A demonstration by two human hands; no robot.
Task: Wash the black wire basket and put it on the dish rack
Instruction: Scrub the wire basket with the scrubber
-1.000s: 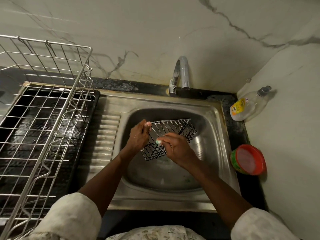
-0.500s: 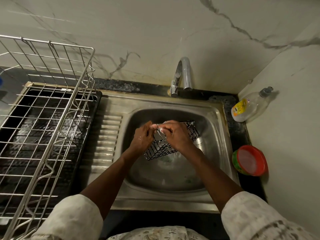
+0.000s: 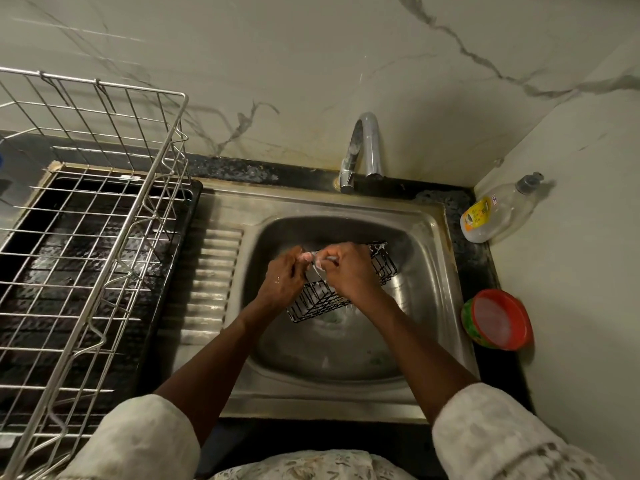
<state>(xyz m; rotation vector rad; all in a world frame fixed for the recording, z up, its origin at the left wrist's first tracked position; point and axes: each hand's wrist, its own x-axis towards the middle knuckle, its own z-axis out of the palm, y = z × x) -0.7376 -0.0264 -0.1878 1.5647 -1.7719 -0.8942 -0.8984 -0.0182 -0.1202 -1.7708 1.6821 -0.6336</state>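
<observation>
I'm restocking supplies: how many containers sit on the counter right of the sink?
2. The clear bottle sits in the back corner against the wall; the red-lidded tub sits nearer, beside the sink rim. Others may lie outside the frame.

Ribbed drainboard [image 3: 214, 282], between dish rack [image 3: 104, 84] and sink basin [image 3: 329, 368], lies open. The rack's tall wire wall bounds the left. The faucet [image 3: 367, 150] overhangs the basin's rear. The bottle [image 3: 495, 213] and red-lidded tub [image 3: 498, 320] crowd the right ledge.
</observation>
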